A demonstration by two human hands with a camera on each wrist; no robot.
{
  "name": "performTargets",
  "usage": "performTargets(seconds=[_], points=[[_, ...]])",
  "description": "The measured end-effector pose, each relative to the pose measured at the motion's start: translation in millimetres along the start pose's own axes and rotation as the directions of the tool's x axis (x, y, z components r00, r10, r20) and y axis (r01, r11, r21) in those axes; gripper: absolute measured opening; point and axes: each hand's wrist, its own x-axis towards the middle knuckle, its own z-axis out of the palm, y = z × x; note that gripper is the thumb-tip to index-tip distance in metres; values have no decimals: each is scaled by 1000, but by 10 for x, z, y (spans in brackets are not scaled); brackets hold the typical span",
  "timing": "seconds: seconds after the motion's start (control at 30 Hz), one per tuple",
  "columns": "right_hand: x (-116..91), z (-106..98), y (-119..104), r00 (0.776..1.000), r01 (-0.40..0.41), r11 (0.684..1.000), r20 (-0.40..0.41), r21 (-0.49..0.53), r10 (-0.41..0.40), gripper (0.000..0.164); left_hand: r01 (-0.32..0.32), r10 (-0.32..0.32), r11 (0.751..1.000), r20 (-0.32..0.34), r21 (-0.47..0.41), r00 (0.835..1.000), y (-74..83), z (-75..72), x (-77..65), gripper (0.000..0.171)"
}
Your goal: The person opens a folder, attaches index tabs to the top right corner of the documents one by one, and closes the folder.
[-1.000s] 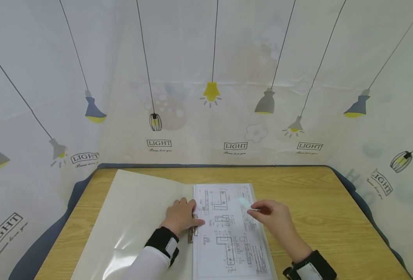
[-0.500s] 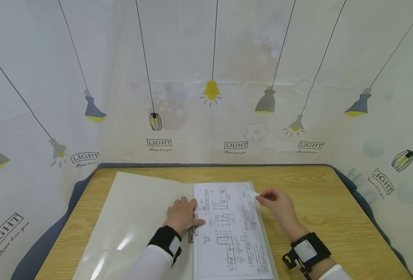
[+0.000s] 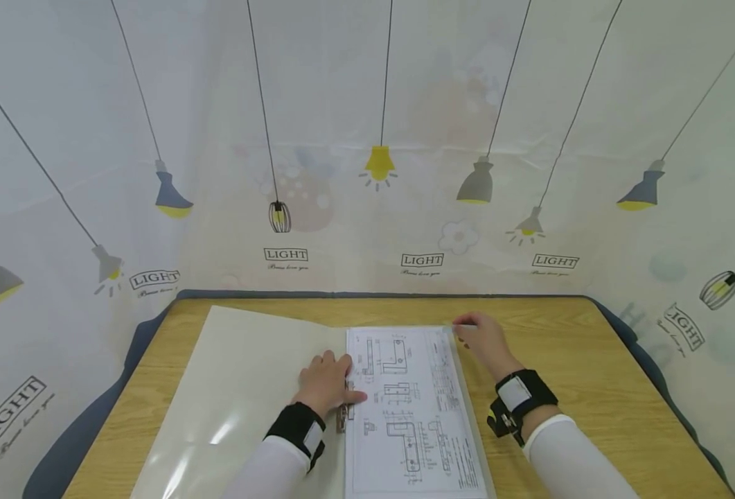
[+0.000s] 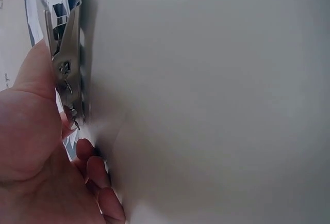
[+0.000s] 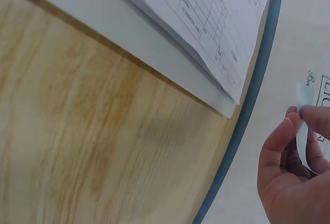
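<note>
A file folder [image 3: 249,367] lies spread open, its pale glossy cover turned to the left. On its right side is a stack of printed technical drawings [image 3: 404,388] at a metal clip [image 4: 67,64] along the spine. My left hand [image 3: 323,384] rests at the spine, thumb reaching over onto the paper's edge and the other fingers on the cover. Between thumb and fingertips, my right hand [image 3: 482,339] pinches a small pale blue strip of paper [image 5: 304,95], like a sticky note. That hand is at the top right corner of the drawings.
The folder lies on a wood-grain table [image 3: 567,374] with a dark blue edge [image 3: 379,294]. Behind and around it hangs a pale cloth [image 3: 342,104] printed with lamps. Black straps with cameras [image 3: 519,402] sit on both wrists.
My right hand has moved away from me along the drawings' right side to their top corner, carrying the blue paper strip. My left hand stays in place on the spine.
</note>
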Motion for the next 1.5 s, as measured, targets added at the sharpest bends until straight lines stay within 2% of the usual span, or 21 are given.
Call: performTargets(seconds=[0.23,0.4,0.57,0.9,1.13,1.37,1.5], points=[[162,62,-2,995,-95,995,38,32,94,23,4,-4,1000,2,9,1000,-2,16,18,62],[252,136,47,991,-124,992,56,12,124,20,9,-9,1000,8,4,1000,-9,30,28,63],[295,194,114,990,-131,990,41,-42,133,18,12,-12,1000,13,-19,1000,-7,37,27,63],[344,249,149,987,-159,983,22,-88,162,17,5,-5,1000,-1,-8,1000,-8,26,12,64],[334,261,144,989,-141,982,29,-129,146,14,9,-9,1000,2,-14,1000,-12,46,25,64],[341,274,143,987,-156,979,13,-129,159,12,10,-10,1000,17,-22,1000,-5,31,28,64],[322,293,122,992,-129,978,-3,-164,130,12,9,-9,1000,12,-28,1000,-6,24,16,63]])
